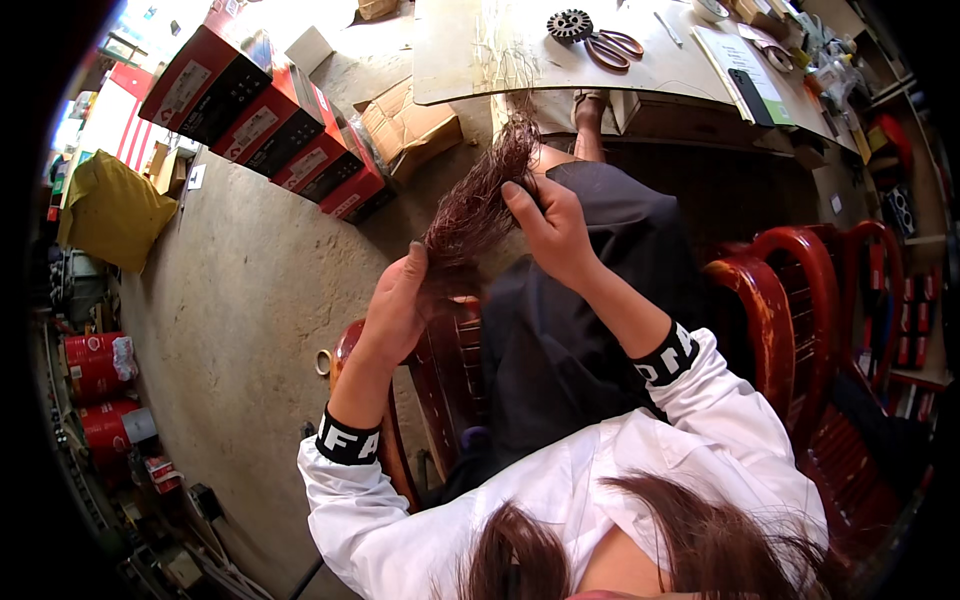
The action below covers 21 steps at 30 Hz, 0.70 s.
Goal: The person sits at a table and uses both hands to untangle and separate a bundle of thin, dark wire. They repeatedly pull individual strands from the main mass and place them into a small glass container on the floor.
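A loose bundle of dark reddish-brown, hair-like fibres [469, 202] stretches slantwise between my hands, above my lap and the gap before the table. Whether it is hair or plant fibre I cannot tell. My left hand [401, 300] grips the nearer, lower end, with the thumb upright along its edge. Higher up, my right hand [555, 229] pinches the bundle between thumb and bent fingers. Thin strands stick out past the right hand toward the table edge. The fingers beneath the bundle are partly hidden.
Ahead stands a pale table [480, 71] bearing scissors [611, 49], a black notched disc [570, 26] and a phone [750, 97]. Stacked red-black boxes [247, 135] and a cardboard box [412, 124] stand left of it. Wooden chairs [772, 300] are at right. A tape roll [323, 362] lies on the floor.
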### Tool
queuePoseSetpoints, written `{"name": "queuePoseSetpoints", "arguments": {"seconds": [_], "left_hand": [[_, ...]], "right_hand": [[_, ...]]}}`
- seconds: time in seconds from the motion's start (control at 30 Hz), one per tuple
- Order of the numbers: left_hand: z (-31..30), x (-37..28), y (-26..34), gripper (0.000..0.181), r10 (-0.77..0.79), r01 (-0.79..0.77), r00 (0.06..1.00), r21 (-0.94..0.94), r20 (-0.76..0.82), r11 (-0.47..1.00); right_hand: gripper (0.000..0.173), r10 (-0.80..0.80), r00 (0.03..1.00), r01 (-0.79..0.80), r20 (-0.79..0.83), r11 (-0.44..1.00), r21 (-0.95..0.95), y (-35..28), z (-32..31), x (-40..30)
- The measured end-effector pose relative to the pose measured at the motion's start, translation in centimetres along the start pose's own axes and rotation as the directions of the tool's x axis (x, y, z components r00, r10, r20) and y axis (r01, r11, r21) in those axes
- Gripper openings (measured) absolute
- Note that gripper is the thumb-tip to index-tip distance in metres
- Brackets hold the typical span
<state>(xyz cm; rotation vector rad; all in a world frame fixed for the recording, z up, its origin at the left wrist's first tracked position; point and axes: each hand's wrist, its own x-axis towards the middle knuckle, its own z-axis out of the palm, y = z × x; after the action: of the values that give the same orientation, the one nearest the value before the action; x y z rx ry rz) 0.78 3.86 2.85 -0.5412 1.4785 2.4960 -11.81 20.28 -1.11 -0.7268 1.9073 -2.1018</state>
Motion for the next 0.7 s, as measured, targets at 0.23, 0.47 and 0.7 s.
{"name": "queuePoseSetpoints", "arguments": {"seconds": [0.23, 0.47, 0.7], "left_hand": [[-2.2, 0.9, -0.9, 0.043, 0.202, -0.18, 0.976, 0.216, -0.085, 0.96], [-2.5, 0.9, -0.8, 0.036, 0.222, -0.191, 0.971, 0.275, -0.088, 0.942], [-1.5, 0.8, -0.8, 0.028, 0.314, -0.26, 0.946, 0.397, -0.076, 0.88]], "right_hand": [[0.028, 0.02, 0.994, -0.032, -0.106, 0.993, -0.115, 0.2, -1.2, 1.3], [0.031, 0.13, 0.984, -0.134, -0.123, 0.991, -0.025, 0.5, -2.0, 1.6], [0.032, 0.1, 0.987, -0.097, -0.128, 0.995, 0.029, 0.4, -1.4, 1.8]]}}
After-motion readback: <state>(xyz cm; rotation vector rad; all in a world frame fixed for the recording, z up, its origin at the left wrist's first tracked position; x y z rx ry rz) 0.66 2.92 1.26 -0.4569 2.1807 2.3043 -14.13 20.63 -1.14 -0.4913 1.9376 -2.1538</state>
